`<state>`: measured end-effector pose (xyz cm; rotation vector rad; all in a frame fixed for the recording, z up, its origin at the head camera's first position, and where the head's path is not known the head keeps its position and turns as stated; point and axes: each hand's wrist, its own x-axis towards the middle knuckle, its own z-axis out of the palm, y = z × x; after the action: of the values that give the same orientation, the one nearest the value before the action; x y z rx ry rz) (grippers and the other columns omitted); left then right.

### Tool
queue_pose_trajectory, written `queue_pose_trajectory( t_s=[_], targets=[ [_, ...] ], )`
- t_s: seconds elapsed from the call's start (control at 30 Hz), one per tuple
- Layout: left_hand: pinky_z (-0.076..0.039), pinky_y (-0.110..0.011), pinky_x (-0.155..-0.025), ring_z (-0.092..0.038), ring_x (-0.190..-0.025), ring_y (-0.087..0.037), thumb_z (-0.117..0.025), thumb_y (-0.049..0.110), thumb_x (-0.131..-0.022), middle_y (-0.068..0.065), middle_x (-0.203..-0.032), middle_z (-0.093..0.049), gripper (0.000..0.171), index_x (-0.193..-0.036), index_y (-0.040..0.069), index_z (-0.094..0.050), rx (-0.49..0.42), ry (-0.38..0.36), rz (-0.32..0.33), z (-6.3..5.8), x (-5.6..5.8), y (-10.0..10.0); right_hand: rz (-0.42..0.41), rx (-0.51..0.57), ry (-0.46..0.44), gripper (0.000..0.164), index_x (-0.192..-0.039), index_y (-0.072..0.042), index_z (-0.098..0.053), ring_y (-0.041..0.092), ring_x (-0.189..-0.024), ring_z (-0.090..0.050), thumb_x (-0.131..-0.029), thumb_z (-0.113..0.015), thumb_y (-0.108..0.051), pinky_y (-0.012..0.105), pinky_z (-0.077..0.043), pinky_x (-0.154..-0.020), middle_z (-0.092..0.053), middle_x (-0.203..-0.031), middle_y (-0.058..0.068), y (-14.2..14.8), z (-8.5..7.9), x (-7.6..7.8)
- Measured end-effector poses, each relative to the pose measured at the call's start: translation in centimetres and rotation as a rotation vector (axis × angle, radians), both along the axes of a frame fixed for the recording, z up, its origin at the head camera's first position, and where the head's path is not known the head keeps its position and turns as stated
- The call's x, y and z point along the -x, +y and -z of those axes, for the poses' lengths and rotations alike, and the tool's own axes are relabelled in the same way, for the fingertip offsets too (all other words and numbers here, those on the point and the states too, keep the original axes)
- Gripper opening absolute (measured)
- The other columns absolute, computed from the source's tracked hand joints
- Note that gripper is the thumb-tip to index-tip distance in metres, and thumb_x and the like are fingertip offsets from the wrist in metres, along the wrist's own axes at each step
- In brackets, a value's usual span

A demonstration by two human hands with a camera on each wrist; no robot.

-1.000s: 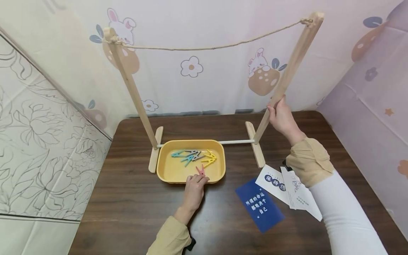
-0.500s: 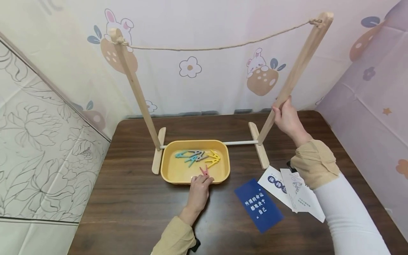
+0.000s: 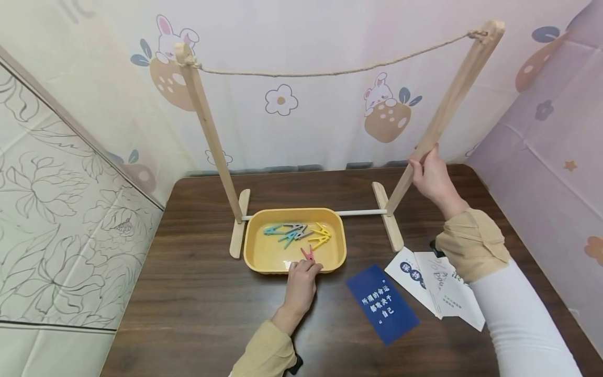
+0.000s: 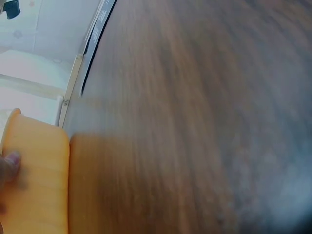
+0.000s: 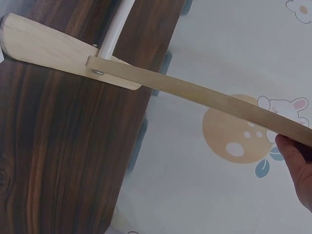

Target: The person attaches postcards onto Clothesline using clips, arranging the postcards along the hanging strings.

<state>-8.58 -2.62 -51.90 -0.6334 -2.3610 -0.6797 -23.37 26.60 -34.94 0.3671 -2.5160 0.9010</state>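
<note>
- Near R of table: blue card (image 3: 382, 303) lies flat, white cards (image 3: 443, 296) overlap just R of it; R sleeve (image 3: 471, 246) passes over them, so a low arm sweep could prob. scatter them.
- Near ctr: L hand (image 3: 301, 285) grips near rim of yellow tray (image 3: 270, 255), thumb on outer wall; uneven pull or lift might tip it & slide the pegs (image 3: 290, 238), pink peg (image 3: 308, 255) being right by fingertips.
- Mid: tray sits just beside L foot (image 3: 237, 238) of stand; leftward shift might knock it.
- White bar (image 3: 363, 213) at tray's far side, likely blocks pushing it back.
- Far R: R hand (image 3: 435, 180) grips R post (image 3: 454, 99); one-sided shove could skew stand.
- Farther: rope (image 3: 330, 74) sags betw. post tops; patterned cloth (image 3: 330, 136) behind.
</note>
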Motion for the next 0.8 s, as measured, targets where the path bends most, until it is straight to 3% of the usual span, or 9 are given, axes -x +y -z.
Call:
queue_pose_trajectory(
  t_s=[0.5,0.8],
  targets=[
    [-0.036,-0.029,-0.063,-0.055,-0.071,-0.015,-0.061,-0.004,-0.072,0.001,-0.078,-0.06,0.018,-0.079,0.012,-0.067,0.023,-0.041,-0.013,0.06,-0.34,0.54,0.005,-0.002,0.014,0.035,-0.114,0.014,-0.027,0.046,-0.082,-0.052,-0.086,-0.044,0.004,0.053,-0.041,-0.071,-0.05,-0.088,0.03,0.09,0.0,-0.11],
    [-0.035,-0.028,-0.063,-0.055,-0.072,-0.014,-0.065,0.006,-0.076,0.003,-0.078,-0.061,0.008,-0.079,0.013,-0.066,0.043,-0.07,-0.042,-0.47,-0.44,0.64,-0.007,0.0,-0.101,0.038,-0.12,0.013,-0.021,0.047,-0.089,-0.05,-0.09,-0.04,0.0,0.056,-0.042,-0.071,-0.047,-0.097,0.03,-0.05,-0.44,-0.15]
  ],
)
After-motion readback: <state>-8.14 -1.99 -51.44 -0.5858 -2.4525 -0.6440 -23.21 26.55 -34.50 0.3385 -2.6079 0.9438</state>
